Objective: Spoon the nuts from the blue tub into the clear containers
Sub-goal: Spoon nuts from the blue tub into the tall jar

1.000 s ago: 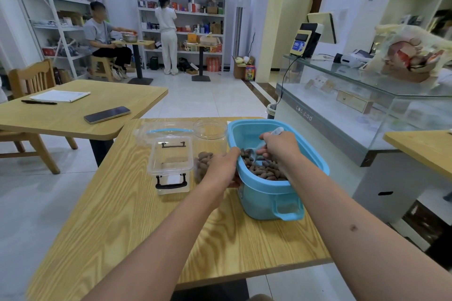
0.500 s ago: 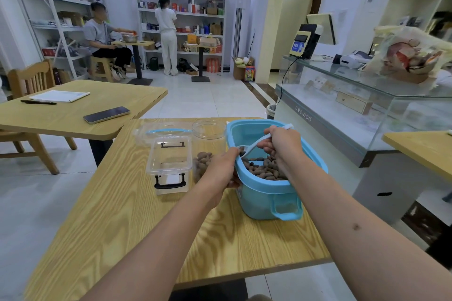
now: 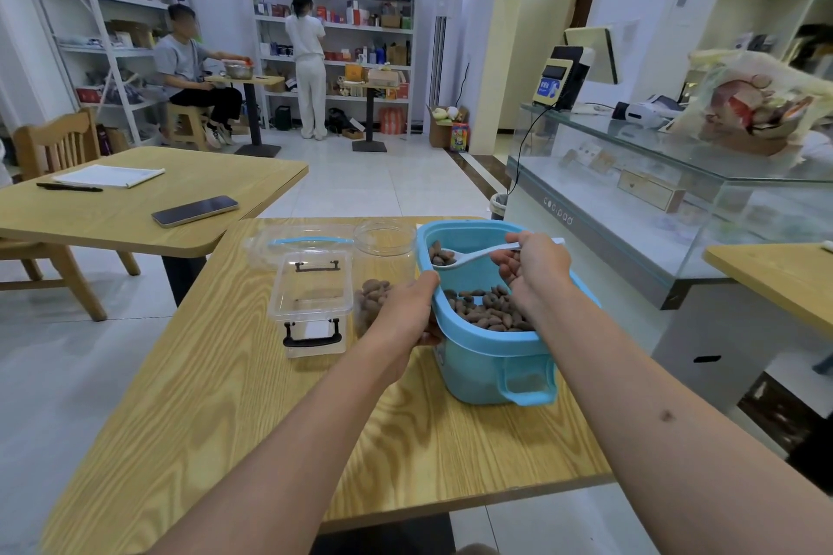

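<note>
A blue tub point(image 3: 489, 367) stands on the wooden table point(image 3: 252, 410), partly filled with brown nuts point(image 3: 484, 311). My right hand point(image 3: 534, 266) grips the handle of a white spoon point(image 3: 473, 255); its bowl carries several nuts and hovers inside the tub near the left wall. My left hand point(image 3: 408, 311) holds a clear round jar point(image 3: 383, 266) right beside the tub, with some nuts in its bottom. A clear rectangular box point(image 3: 311, 302) with black latches stands left of the jar, with no nuts in it.
A clear lid with a blue handle point(image 3: 306, 241) lies behind the box. A second table point(image 3: 135, 216) to the left carries a phone point(image 3: 194, 210), paper and a pen. A glass counter point(image 3: 653, 203) stands close on the right. Two people are at the far shelves.
My right hand has lifted the spoon out of the nut pile, now loaded and raised toward the tub's left wall. My left hand has stayed on the jar.
</note>
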